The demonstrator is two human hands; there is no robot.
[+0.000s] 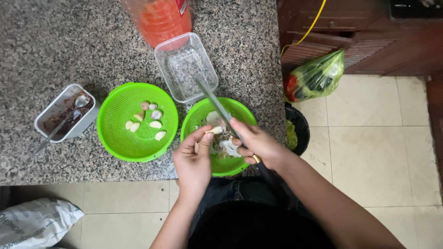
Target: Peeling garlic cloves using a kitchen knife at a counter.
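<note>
Papery garlic clove (215, 130), steel knife (217, 106)

Over a green colander (199, 115), the left hand (194, 159) pinches a garlic clove (215, 130). The right hand (258, 144) grips a knife (214, 101).

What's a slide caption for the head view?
Left hand holds a garlic clove while right hand works a knife over a green colander; peeled cloves fill the neighbouring colander.

Soft even daylight (slight motion blur)
</note>
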